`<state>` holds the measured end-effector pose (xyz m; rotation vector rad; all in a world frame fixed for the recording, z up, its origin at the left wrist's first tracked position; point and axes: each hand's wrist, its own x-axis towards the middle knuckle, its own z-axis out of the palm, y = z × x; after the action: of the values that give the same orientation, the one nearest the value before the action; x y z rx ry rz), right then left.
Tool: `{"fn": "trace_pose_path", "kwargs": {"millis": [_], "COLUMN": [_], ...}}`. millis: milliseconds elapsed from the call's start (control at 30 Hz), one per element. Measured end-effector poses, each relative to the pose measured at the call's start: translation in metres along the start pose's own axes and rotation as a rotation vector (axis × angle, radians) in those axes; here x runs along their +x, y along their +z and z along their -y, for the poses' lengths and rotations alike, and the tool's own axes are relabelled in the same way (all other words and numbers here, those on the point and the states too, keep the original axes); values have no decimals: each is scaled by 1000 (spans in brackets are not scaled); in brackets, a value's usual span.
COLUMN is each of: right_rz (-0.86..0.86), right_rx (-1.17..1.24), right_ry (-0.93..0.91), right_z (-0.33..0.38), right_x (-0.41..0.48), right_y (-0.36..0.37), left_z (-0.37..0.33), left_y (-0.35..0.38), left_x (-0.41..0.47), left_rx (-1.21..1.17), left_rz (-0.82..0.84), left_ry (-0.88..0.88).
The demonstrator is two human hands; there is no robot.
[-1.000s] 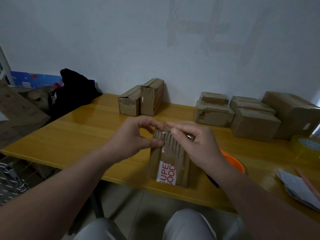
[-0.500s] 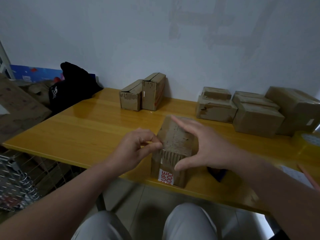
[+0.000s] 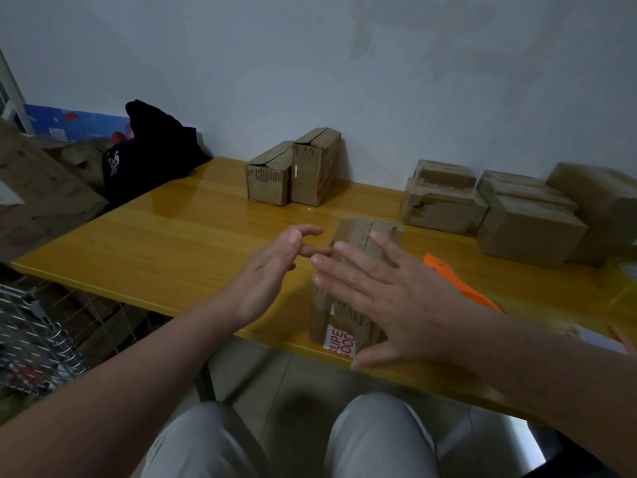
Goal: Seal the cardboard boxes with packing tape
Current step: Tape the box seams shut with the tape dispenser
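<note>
Cardboard box [image 3: 358, 234] stands upright at the near edge of the table [image 3: 172, 243], directly in front of the seated person. A red-and-white label [image 3: 339, 343] shows low on its front face.

Right hand [image 3: 389, 294]: flat, fingers straight and spread, laid across the upper front of the box, with the thumb low near the label. It grips nothing. Whether the palm actually touches the cardboard cannot be told.

Left hand [image 3: 272, 270]: just beside the box's left side, palm turned toward it, fingers loosely extended and holding nothing. One fingertip reaches the box's upper left edge; contact cannot be confirmed. The hands are apart, one on each side of the box.

Right of the box, an orange tool [image 3: 458, 281] lies on the table, partly hidden by the right forearm. A yellowish roll of tape [image 3: 625, 270], blurred, sits at the frame's right edge.

Against the wall: two upright boxes [image 3: 293, 174] touching side by side, and a stack of boxes [image 3: 517, 219] well to their right. A black bag [image 3: 148, 150] rests at the far left corner.
</note>
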<state>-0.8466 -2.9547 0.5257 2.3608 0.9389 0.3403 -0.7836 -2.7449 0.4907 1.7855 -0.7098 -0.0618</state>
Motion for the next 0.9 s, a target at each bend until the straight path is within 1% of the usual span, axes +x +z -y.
{"fn": "trace_pose_path", "kwargs": {"millis": [167, 300, 433, 533, 667, 767, 900], "right_rz": [26, 46, 47, 11, -39, -37, -31], "right_rx": [-238, -347, -338, -331, -292, -281, -302], "right_ry": [12, -14, -2, -3, 87, 140, 148], "right_z": [4, 18, 34, 26, 13, 19, 20], "right_x": [2, 1, -2, -3, 1, 2, 2], "right_y": [2, 7, 15, 8, 1, 6, 7], "left_z": [3, 2, -4, -7, -5, -2, 2], "left_y": [3, 4, 4, 3, 3, 3, 3], "left_x": [-2, -2, -2, -2, -1, 1, 4], "left_rx": [94, 161, 180, 176, 179, 175, 149], "left_rz": [-13, -20, -23, -24, -23, -29, -26], "left_ry": [49, 49, 43, 44, 52, 64, 62]}}
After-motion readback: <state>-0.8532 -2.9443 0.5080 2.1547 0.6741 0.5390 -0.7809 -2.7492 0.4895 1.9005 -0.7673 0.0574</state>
